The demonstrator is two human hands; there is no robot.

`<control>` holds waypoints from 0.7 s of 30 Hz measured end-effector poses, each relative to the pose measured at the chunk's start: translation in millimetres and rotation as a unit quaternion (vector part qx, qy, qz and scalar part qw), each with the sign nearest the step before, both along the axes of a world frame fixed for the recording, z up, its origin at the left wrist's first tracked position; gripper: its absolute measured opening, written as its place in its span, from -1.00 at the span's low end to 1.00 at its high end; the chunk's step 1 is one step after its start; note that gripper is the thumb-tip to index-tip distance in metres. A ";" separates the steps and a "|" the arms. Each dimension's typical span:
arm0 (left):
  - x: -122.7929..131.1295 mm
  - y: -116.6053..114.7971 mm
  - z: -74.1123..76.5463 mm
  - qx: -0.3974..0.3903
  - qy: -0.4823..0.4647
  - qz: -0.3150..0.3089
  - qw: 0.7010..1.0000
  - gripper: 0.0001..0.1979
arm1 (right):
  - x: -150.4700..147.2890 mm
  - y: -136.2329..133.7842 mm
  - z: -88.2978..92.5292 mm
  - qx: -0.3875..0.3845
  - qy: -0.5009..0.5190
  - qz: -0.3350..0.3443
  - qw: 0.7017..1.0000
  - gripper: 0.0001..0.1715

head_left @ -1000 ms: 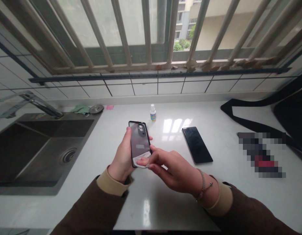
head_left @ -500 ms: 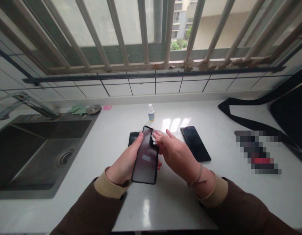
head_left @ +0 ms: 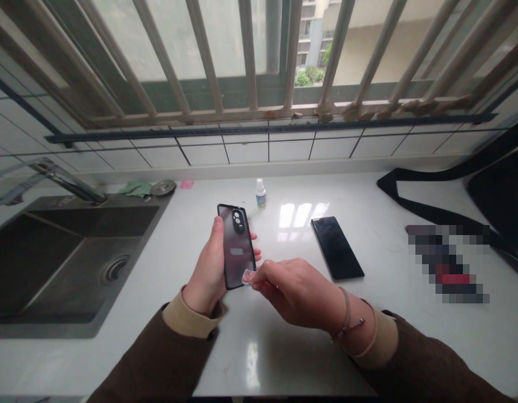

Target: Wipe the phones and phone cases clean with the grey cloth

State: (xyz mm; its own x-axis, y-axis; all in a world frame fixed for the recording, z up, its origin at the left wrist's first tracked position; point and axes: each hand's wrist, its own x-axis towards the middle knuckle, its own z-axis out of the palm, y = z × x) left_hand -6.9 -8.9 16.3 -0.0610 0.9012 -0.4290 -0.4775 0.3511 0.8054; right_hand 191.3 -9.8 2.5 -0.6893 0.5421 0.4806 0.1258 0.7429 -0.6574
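Note:
My left hand (head_left: 206, 268) is closed around a smoky, black-edged phone case (head_left: 237, 268), thumb along its left edge and fingertips showing past the right one. Camera cutouts are at its upper right, and a pale rectangle shows in its middle. Between the fingertips of my right hand (head_left: 294, 291) is a small white wipe (head_left: 248, 276), which touches the case's lower right corner. Right of the hands a dark phone (head_left: 337, 246) lies flat on the counter. Behind them stands a small white spray bottle (head_left: 261, 196) with a blue and yellow label.
On the left are a dark sink (head_left: 86, 268) and its faucet (head_left: 69, 182). A green cloth (head_left: 136, 189), a round metal lid (head_left: 163, 187) and a pink piece (head_left: 186, 184) lie by its back edge. A black strap (head_left: 422, 210) and a blurred-out item (head_left: 447, 266) are at the right.
My right hand has moved the wipe from the case's upper right down to its lower right corner. The case has shifted up and left; the lit phone behind it no longer shows.

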 end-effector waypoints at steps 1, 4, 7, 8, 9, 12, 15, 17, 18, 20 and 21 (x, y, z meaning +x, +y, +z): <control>-0.9 0.2 0.3 -0.004 0.000 -0.007 1.000 -0.26 | 1.0 0.4 0.6 -0.042 0.005 0.004 0.999 -0.96; -1.0 0.5 2.1 -0.004 -0.017 -0.022 1.000 -0.34 | 2.9 6.1 -1.3 -0.203 0.087 -0.018 0.975 -0.83; -0.4 -2.3 6.5 -0.022 -0.055 -0.074 0.996 -0.43 | 4.3 18.3 -8.1 -0.302 0.222 -0.132 0.918 -0.70; -0.4 -4.5 8.4 -0.037 -0.073 -0.118 0.990 -0.44 | 5.2 23.2 -10.6 -0.300 0.264 -0.188 0.897 -0.69; -0.7 -7.2 10.4 -0.054 -0.091 -0.169 0.980 -0.43 | 6.2 28.0 -12.7 -0.287 0.299 -0.242 0.877 -0.69; -1.2 -16.7 14.8 -0.095 -0.136 -0.306 0.938 -0.40 | 8.4 37.2 -14.1 -0.246 0.349 -0.320 0.846 -0.71; -0.9 -22.8 15.7 -0.109 -0.161 -0.362 0.912 -0.38 | 6.8 33.0 -8.3 -0.269 0.318 -0.244 0.876 -0.71; -0.8 -23.2 15.4 -0.111 -0.172 -0.368 0.907 -0.34 | 4.3 25.4 -3.9 -0.301 0.281 -0.167 0.896 -0.69; -1.0 -22.5 15.3 -0.112 -0.178 -0.368 0.906 -0.32 | 3.1 22.0 -2.5 -0.315 0.270 -0.141 0.899 -0.69; -2.1 -19.7 15.2 -0.104 -0.195 -0.359 0.907 -0.30 | 1.6 18.4 -2.3 -0.338 0.276 -0.119 0.892 -0.68; -3.1 -18.1 15.2 -0.096 -0.202 -0.349 0.910 -0.30 | 1.4 18.7 -3.4 -0.345 0.287 -0.118 0.886 -0.68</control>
State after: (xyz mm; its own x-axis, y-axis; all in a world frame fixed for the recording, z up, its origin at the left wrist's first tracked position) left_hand -10.0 -27.0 31.5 0.6959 0.5659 -0.4421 -0.3280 0.7981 0.5054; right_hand 192.7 8.9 -1.0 -0.2668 0.9400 0.2125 -0.2772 0.1363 -0.9511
